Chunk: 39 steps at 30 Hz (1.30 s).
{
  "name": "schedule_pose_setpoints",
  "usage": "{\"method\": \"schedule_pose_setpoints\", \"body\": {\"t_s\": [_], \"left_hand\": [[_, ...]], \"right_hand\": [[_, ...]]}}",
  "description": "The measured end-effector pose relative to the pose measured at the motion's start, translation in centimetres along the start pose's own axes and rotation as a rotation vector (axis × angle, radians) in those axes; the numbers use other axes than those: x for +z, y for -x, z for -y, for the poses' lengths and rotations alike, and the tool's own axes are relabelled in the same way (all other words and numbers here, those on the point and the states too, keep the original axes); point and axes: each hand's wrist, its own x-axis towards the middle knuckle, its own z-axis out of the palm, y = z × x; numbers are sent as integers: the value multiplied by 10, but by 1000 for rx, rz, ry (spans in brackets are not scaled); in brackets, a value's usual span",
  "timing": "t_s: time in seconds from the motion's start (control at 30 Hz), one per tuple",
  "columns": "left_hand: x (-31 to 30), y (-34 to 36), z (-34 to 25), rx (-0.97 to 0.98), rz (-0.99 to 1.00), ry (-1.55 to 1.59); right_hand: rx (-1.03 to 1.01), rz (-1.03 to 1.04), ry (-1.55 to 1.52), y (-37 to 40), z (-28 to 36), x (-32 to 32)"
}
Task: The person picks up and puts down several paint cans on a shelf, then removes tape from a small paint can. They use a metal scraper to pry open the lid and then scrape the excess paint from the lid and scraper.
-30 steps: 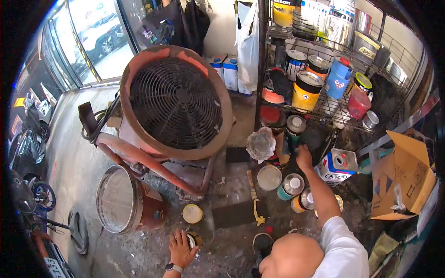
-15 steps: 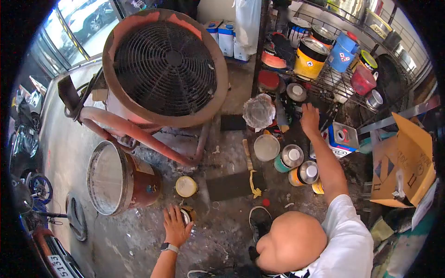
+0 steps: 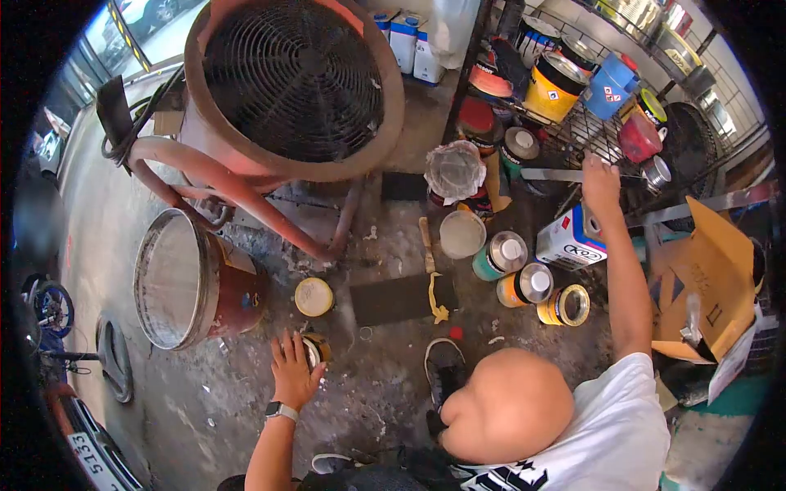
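My left hand [image 3: 292,368], wearing a watch, rests with spread fingers against a small can [image 3: 316,350] on the floor, the palm partly covering its top. My right hand [image 3: 602,184] reaches to the lower shelf and is closed around a long flat metal strip [image 3: 550,175], whose pale blade sticks out to the left. Its other end runs right toward a small metal tin [image 3: 657,173]. Below that hand stands a white and blue rectangular can [image 3: 571,239]. A round lidded can [image 3: 521,145] sits near the strip's left tip.
A big red fan [image 3: 295,82] on a tubular frame fills the upper left. Beside it stands a large bucket [image 3: 237,286]. A tub with a yellowish lid [image 3: 313,296], a brush [image 3: 426,245] and several paint cans [image 3: 524,285] are on the floor. A cardboard box [image 3: 712,278] lies right.
My right hand has moved right and now holds the metal strip, lifted across the shelf front. My left hand stays at the small can. The view has shifted downward.
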Motion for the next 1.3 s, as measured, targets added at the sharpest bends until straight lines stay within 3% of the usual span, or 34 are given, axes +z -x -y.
{"method": "schedule_pose_setpoints", "body": {"t_s": [0.13, 0.2, 0.27, 0.33, 0.47, 0.5, 0.53, 0.6, 0.63, 0.7, 0.73, 0.8, 0.93, 1.07, 1.17, 1.23, 1.3], "left_hand": [[-3, -1, -2, -28, 24, 34], [-5, -2, -3, -24, 22, 42], [-2, -4, -1, -33, 19, 51], [0, -1, 3, 13, -30, 43], [-6, -1, 3, 12, -58, 73], [-11, 0, 4, 27, -102, 46], [-16, 0, 2, 42, -143, 21], [-39, -1, -8, 32, -290, 91], [-45, -4, -8, -7, -284, 89], [-55, -11, -10, 65, -358, 600], [-66, -14, -21, 36, -362, 597], [-87, -21, -43, -115, -317, 1472], [-80, -26, -39, -143, -195, 1484], [-85, -15, -28, -205, -280, 1536], [-97, -6, -18, -228, -308, 1606], [-114, -2, -21, -196, -311, 1604], [-127, 1, -26, -157, -318, 1607]], "right_hand": [[147, 175, -36, 19, -7, -62], [143, 138, -86, 41, 1, -87], [173, 175, -473, 59, 12, -89], [115, 111, -801, 74, 49, -115], [190, 388, -1268, 104, 140, -117], [227, 502, -1312, 103, 163, -137], [134, 457, -1356, 114, 183, -124], [142, 639, -1476, 128, 221, -115], [105, 659, -1489, 129, 236, -122], [20, 706, -1483, 130, 263, -137], [-8, 719, -1491, 131, 274, -143], [-144, 711, -1472, 132, 290, -152], [-329, 650, -1502, 123, 310, -158], [-446, 541, -1443, 97, 316, -180], [-621, 330, -1403, 80, 331, -212], [-872, 226, -1255, 66, 341, -231], [-936, 267, -1276, 57, 354, -247]]}}
